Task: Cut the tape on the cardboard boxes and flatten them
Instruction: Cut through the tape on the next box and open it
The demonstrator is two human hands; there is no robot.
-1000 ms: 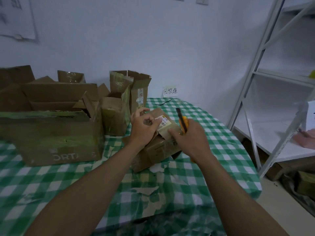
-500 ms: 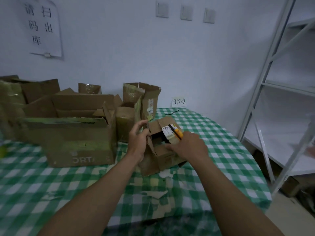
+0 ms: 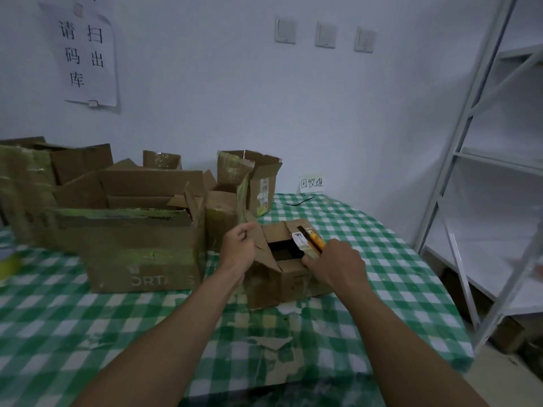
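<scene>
Small box [image 3: 289, 279] sitting mid-table, at 3 o'clock of big box [image 3: 132, 254]. Left hand [image 3: 238, 251] pinching its flap, right hand [image 3: 335, 264] gripping knife [image 3: 315, 244]; a slipping blade is likely nicking left fingers.

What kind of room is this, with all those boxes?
Probably a storeroom or small warehouse: metal shelving stands at the right, opened cardboard boxes crowd the table, and a handwritten notice hangs on the wall. The right hand holds a utility knife at a small box.
</scene>
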